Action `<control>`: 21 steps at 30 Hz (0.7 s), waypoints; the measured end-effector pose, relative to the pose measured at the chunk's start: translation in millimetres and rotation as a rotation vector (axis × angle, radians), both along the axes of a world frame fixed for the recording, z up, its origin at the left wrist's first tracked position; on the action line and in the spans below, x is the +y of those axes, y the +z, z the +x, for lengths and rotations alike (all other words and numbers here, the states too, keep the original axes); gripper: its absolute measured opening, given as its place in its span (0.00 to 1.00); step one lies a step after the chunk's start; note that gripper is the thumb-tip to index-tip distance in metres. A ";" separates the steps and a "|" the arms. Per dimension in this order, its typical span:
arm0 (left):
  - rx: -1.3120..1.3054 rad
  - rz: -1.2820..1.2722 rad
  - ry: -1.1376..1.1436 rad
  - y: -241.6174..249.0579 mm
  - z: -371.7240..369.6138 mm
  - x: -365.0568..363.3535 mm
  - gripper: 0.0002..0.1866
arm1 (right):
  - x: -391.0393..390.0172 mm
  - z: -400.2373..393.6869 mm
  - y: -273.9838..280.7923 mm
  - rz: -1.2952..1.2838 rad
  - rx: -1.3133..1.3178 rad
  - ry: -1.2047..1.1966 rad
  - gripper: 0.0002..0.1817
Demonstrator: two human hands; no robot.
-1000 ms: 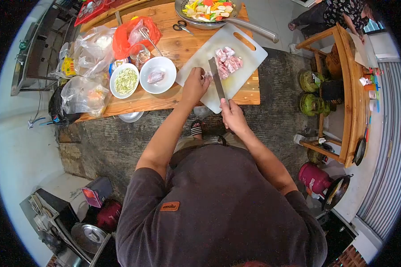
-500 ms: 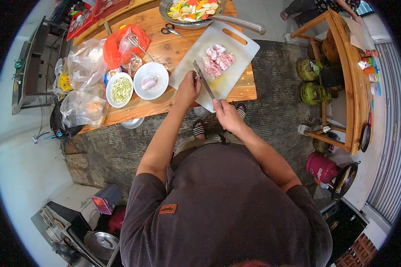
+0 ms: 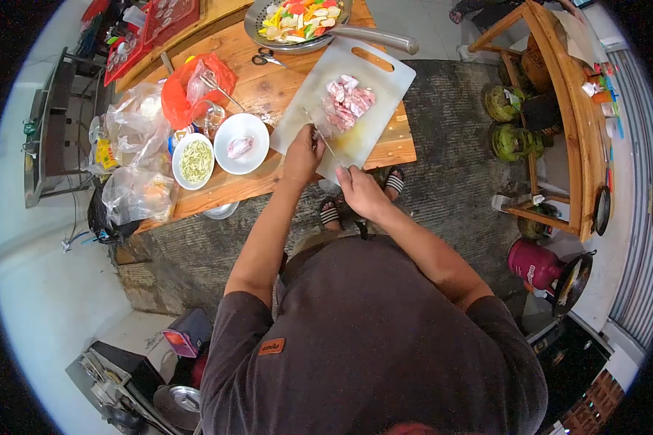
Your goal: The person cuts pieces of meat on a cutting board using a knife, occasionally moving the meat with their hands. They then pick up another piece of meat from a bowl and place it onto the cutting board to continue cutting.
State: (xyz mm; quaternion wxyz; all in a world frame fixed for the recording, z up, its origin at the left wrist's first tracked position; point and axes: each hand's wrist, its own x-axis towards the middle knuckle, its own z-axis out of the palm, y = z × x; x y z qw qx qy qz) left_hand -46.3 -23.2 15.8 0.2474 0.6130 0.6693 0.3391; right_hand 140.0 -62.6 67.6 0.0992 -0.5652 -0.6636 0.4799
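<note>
My right hand is wrapped round the handle of a knife, whose blade points up and left over the white cutting board. Beside the blade, my left hand is closed at the board's left edge; what its fingers hold is hidden. Cut pieces of pale pink meat lie in a heap on the board, above the knife. To the left stand a white bowl with one piece of meat in it and a bowl of shredded green food.
A pan of cut vegetables stands at the table's far side, near scissors. Plastic bags and a red bag lie at the left. A wooden rack stands at the right, where another person is partly visible.
The knife blade has tilted to a thinner, more edge-on view beside my left hand. The whole view has shifted slightly, and both hands stay near the board's lower left edge.
</note>
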 end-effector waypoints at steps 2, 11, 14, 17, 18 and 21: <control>0.011 -0.017 0.000 0.3 -1.3 0.4 0.16 | 2.5 -4.7 0.6 -0.026 -0.023 0.007 0.34; 0.017 -0.023 0.029 -4.8 -0.4 15.7 0.15 | -7.1 13.2 -4.6 -0.139 0.181 -0.109 0.30; 0.076 -0.037 -0.001 -2.0 2.4 10.6 0.14 | -6.6 15.8 -5.8 -0.090 0.194 -0.132 0.30; 0.080 0.012 -0.049 2.4 7.1 15.2 0.15 | 12.2 6.0 9.7 -0.158 0.135 -0.105 0.35; 0.095 -0.037 -0.054 6.5 7.1 17.3 0.14 | 16.8 4.5 0.5 -0.160 0.136 -0.107 0.35; 0.110 -0.072 -0.066 5.6 0.3 21.5 0.13 | 24.7 -1.3 -17.5 0.045 0.059 -0.039 0.32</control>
